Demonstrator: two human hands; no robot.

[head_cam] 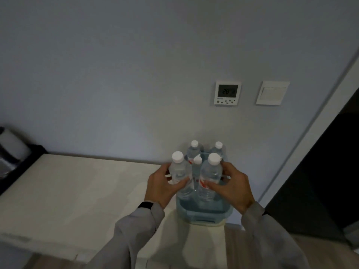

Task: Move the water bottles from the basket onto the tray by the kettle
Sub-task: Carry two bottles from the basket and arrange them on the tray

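Left hand gripping front-left bottle, right hand gripping front-right bottle; lift straight up, clear of basket rim.

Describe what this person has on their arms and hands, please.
Both hands, the left hand and the right hand, are bare. Both arms wear loose, light grey long sleeves. A dark band, perhaps a watch, circles the left wrist.

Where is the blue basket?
The blue basket sits low in the head view, right of the white table, beneath the thermostat, holding five bottles.
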